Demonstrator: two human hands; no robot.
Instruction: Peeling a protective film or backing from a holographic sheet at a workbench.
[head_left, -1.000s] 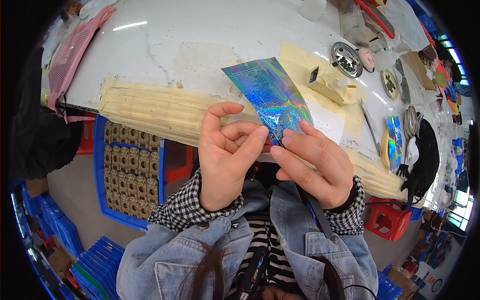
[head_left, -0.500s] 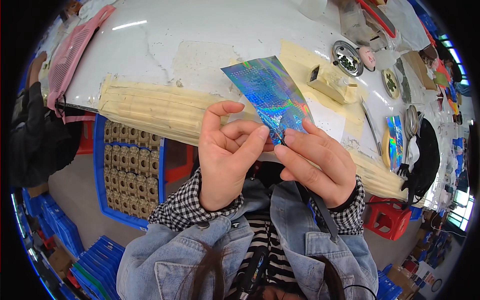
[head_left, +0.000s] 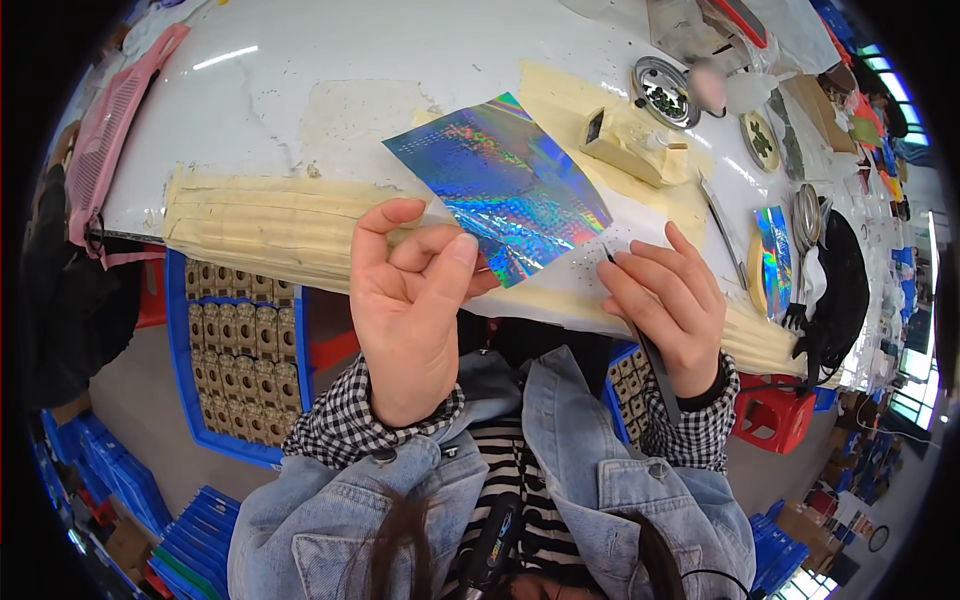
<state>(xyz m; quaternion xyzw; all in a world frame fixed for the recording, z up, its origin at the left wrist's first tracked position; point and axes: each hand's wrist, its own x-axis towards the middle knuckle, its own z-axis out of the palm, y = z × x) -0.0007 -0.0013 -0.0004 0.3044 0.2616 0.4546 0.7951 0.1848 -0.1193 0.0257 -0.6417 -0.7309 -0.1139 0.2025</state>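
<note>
A shiny blue holographic sheet [head_left: 505, 185], dotted with rows of tiny marks, is pinched at its lower left edge by my left hand [head_left: 415, 290]. It is tilted above the table edge, its lower part creased. To the right, apart from the sheet, my right hand [head_left: 675, 300] grips slim black tweezers [head_left: 655, 365]. Their pointed tip shows just beyond my fingertips, and the other end runs back along my palm. Whether anything tiny sits in the tip, I cannot make out. Below the tip, white paper [head_left: 625, 225] with small dark specks lies on the table.
Beyond my right hand are a cream block-shaped holder [head_left: 635, 150], a metal dish [head_left: 665, 92] of dark green bits and a silver pointed tool [head_left: 722, 230]. A blue crate [head_left: 180, 350] of beige pieces stands lower left; a pink basket [head_left: 115, 150] sits far left.
My right hand and the tweezers have pulled away from the sheet to the right. The sheet, still in my left hand, has opened out flatter and shifted left in view.
</note>
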